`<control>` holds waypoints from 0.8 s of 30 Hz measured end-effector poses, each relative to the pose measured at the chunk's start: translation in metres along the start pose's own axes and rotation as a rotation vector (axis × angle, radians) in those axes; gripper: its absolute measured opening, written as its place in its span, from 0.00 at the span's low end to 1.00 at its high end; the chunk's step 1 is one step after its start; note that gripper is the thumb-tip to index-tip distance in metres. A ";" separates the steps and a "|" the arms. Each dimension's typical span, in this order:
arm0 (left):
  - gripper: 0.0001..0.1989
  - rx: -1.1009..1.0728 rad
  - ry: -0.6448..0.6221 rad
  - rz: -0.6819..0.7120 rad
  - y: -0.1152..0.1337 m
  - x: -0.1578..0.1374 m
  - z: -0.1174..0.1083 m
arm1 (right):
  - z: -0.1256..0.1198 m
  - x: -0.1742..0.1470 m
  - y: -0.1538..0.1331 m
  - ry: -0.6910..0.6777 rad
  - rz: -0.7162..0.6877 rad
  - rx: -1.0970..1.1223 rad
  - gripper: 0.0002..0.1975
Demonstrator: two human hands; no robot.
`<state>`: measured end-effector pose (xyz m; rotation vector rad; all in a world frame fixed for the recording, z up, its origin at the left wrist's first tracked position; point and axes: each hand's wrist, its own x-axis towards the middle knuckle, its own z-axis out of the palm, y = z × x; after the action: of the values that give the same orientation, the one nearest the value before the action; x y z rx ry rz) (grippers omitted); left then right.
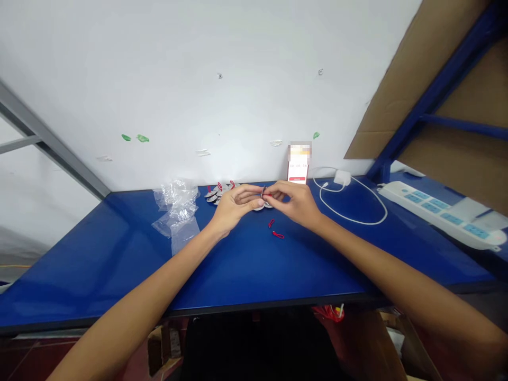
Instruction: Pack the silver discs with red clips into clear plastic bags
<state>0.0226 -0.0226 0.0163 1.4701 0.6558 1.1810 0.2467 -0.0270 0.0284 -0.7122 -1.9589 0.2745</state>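
Observation:
Above the blue table, my left hand (234,207) pinches a thin round disc (262,193), seen nearly edge-on. My right hand (296,200) meets it from the other side, its fingers closed on a small red cord loop (269,196) at the disc's edge. Partly hidden under my hands lie a few pale discs (259,208). Two loose red cord loops (278,235) rest on the table just in front. Behind my left hand is a pile of grey discs (214,194), several with red loops attached.
Clear plastic bags (177,206) lie left of the discs. A phone (297,164) showing a timer leans on the wall. To the right are a white charger with cable (342,178) and a power strip (440,214) on the blue table (238,280).

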 end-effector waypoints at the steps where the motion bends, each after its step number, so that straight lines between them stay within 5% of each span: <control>1: 0.26 0.000 0.002 0.000 0.000 0.000 0.000 | 0.000 0.000 0.000 0.001 0.004 0.003 0.07; 24: 0.23 0.100 -0.002 0.079 0.006 -0.002 0.004 | 0.000 -0.001 0.003 0.005 -0.078 -0.025 0.05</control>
<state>0.0239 -0.0275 0.0216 1.5933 0.6687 1.2214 0.2485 -0.0255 0.0262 -0.6502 -1.9840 0.2004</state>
